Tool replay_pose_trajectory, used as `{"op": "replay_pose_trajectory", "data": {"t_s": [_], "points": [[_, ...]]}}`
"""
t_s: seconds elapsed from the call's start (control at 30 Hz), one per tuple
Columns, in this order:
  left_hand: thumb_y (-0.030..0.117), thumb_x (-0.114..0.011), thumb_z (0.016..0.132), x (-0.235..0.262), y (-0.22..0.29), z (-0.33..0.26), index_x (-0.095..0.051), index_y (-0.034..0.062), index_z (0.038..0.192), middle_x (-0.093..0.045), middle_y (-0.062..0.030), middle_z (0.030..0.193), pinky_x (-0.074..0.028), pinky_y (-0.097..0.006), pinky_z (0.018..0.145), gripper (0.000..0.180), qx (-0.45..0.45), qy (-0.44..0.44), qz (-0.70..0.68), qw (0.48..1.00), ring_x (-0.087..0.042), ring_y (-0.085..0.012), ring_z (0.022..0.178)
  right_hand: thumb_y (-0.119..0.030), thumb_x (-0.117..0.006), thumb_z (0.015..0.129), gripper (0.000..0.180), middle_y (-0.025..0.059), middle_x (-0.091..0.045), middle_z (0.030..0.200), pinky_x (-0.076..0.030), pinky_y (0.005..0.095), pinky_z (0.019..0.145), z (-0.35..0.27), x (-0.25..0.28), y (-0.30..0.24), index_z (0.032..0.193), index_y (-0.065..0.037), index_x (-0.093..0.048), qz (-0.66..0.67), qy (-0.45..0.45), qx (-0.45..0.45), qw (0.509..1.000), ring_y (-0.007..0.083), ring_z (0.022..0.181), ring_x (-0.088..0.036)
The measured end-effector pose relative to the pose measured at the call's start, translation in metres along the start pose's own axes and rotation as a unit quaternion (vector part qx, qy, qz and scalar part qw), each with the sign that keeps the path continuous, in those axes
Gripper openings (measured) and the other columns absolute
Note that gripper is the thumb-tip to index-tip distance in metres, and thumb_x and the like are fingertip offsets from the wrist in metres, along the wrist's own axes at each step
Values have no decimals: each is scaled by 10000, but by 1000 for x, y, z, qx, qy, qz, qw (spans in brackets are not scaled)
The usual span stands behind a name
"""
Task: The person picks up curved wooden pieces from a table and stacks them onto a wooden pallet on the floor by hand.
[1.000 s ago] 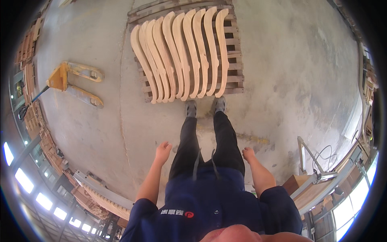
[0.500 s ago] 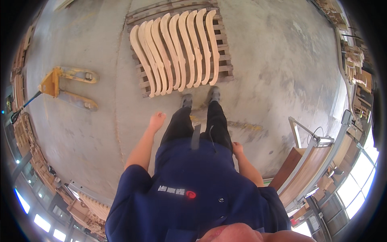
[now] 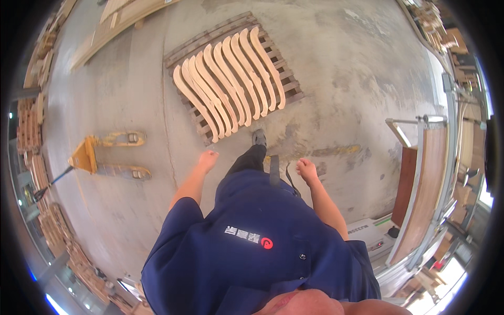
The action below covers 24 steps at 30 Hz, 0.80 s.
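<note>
Pallet (image 3: pixel 294 93) mostly hidden under curved boards (image 3: pixel 229 81); one foot unseen.

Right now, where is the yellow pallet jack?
In the head view, the yellow pallet jack stands on the concrete floor at the person's left, beyond the left hand and left of the wooden pallet.

A grey, stained concrete floor (image 3: pixel 341 79) is being shown, crossed by a thin crack near its left side. A yellow pallet jack (image 3: pixel 107 155) is being left standing toward the floor's left edge. Stacks of timber (image 3: pixel 31 131) are being kept along that edge, and long boards (image 3: pixel 121 16) at the top left corner. Daylight is being let in through windows (image 3: pixel 485 194) along the right edge, beside a brown panel (image 3: pixel 428 184).
</note>
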<state>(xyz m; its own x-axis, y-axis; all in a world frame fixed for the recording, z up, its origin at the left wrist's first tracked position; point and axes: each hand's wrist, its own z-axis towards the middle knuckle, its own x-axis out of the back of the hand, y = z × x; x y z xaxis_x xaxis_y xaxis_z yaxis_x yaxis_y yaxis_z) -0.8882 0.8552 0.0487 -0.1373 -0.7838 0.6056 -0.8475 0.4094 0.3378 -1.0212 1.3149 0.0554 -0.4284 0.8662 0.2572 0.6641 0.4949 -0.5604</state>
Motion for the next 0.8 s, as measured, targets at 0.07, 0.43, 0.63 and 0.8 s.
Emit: {"op": "replay_pose_trajectory", "data": {"t_s": [0.07,0.43,0.63,0.8], "points": [[393,-643,885,-9,7,-8,-719,50,1071,-724,-173,997,-524,-397,820,397,-51,0,34,998,-689,-271,925,-228,-623,887,418,70,-682,945,-543,286,663,-18,-3,25,1223,20,-633,17,20,1,1000,139,812,-653],[316,-592,879,-49,-44,-97,-736,11,957,-727,-187,922,-523,-409,826,346,-187,-120,116,968,-701,-306,912,-187,-590,898,270,60,-659,837,-540,330,605,-201,-68,376,1086,-13,-678,195,173,-182,948,172,756,-649],[287,-599,849,-60,-45,-96,-725,-23,920,-717,-229,947,-527,-435,801,342,-125,-231,279,924,-698,-342,909,-197,-618,861,260,118,-687,852,-526,365,570,-325,-143,516,1032,-7,-670,124,208,-229,943,220,694,-655],[281,-561,832,-84,3,-25,-727,-22,941,-687,-262,1025,-511,-483,877,362,-422,-183,536,708,-653,-425,1002,-182,-615,889,179,54,-626,726,-476,343,480,-370,-205,464,990,-40,-657,350,309,-200,861,173,563,-585]]}}
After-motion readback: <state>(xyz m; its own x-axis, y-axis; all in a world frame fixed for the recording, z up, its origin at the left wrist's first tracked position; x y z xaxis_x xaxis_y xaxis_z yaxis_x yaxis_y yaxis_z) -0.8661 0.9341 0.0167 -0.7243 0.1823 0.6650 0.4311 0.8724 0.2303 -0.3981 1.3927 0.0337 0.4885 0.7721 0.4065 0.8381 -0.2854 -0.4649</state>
